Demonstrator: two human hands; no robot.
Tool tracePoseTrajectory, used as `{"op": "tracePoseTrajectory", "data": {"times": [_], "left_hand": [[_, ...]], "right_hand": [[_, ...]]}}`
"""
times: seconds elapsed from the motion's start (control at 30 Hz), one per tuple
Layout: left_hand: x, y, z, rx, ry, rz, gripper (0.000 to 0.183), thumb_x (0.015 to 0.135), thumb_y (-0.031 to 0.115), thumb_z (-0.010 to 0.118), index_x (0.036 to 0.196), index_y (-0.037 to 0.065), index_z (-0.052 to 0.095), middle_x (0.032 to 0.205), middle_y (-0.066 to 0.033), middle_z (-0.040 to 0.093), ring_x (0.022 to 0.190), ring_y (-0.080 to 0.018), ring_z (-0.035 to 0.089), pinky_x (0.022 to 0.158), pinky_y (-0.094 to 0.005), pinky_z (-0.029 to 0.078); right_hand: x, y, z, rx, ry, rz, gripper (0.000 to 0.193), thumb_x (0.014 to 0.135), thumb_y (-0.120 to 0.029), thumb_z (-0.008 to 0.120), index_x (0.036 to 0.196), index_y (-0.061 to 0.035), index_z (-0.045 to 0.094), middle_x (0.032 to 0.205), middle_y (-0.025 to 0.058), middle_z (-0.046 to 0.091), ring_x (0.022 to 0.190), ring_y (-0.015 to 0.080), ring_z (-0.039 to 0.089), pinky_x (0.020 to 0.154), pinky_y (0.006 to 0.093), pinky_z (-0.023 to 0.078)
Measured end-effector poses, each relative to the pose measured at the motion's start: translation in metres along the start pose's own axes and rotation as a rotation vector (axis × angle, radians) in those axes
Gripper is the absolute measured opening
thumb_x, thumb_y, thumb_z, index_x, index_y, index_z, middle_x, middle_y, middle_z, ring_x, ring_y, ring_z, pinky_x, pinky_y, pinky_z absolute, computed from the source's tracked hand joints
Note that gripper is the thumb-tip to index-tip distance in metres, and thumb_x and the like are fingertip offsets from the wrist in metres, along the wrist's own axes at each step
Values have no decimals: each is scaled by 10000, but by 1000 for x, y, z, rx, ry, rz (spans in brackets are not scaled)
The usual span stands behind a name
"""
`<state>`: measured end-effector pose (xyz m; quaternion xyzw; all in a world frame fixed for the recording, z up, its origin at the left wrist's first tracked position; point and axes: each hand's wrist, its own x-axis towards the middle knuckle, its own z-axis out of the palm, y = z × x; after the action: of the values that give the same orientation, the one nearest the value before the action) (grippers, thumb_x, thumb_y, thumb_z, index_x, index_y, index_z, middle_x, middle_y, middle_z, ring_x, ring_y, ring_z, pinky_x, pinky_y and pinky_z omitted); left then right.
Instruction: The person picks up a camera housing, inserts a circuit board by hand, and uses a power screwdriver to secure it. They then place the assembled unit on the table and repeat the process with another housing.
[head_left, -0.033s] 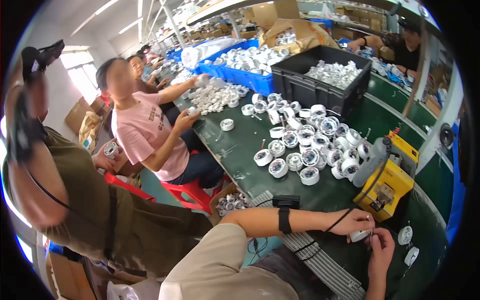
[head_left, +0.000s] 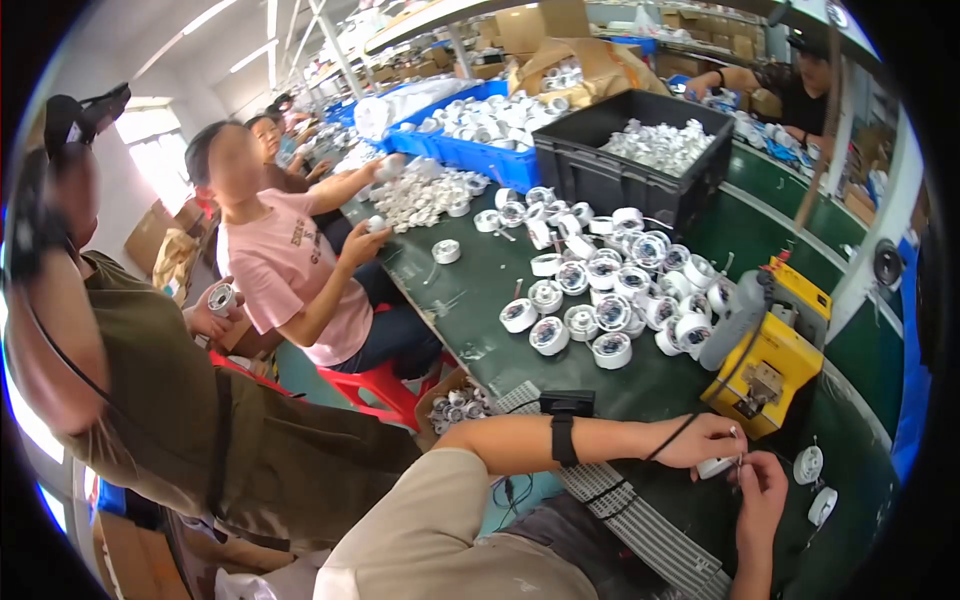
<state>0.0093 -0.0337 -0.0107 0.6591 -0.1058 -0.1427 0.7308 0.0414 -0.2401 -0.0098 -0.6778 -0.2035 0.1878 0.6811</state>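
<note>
At the front right of the green bench, my left hand (head_left: 708, 441) is closed around a small white round housing (head_left: 714, 467), mostly covered by the fingers. A thin wire end stands up above its fingertips. Close against it, my right hand (head_left: 762, 484) pinches a thin wire (head_left: 740, 462) by the housing. Just beyond both hands stands a yellow machine (head_left: 775, 375) with a grey side. Two white round parts (head_left: 808, 464) with short wires lie to the right of my right hand.
Many white round housings (head_left: 612, 315) are heaped mid-bench. Behind them stand a black crate (head_left: 570, 165) and a blue bin (head_left: 505, 160) of white parts. A slotted grey strip (head_left: 640, 525) runs along the near edge. A co-worker in pink (head_left: 290, 270) sits at left; another person (head_left: 170, 370) stands nearer.
The whole view has shifted slightly, so the bench sits a little further left and up. Both hands keep the same grip on the housing and wire.
</note>
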Motion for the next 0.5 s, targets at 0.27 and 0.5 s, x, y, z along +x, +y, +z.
{"op": "tracePoseTrajectory", "data": {"times": [0.27, 0.5], "left_hand": [[9, 35, 4, 446, 10, -9, 322, 991, 341, 460, 1088, 67, 597, 838, -46, 613, 647, -109, 587, 553, -248, 486], [23, 13, 5, 196, 57, 46, 260, 994, 221, 453, 1136, 35, 565, 895, -26, 605, 718, -80, 559, 613, -223, 481]], "right_hand": [[5, -17, -13, -170, -68, -103, 178, 885, 1, 563, 1054, 10, 619, 940, 49, 619, 856, 103, 570, 778, 237, 458], [17, -1, -32, 124, -134, 70, 188, 916, -98, 584, 1054, 26, 610, 961, 46, 629, 882, 110, 603, 792, 266, 486]]}}
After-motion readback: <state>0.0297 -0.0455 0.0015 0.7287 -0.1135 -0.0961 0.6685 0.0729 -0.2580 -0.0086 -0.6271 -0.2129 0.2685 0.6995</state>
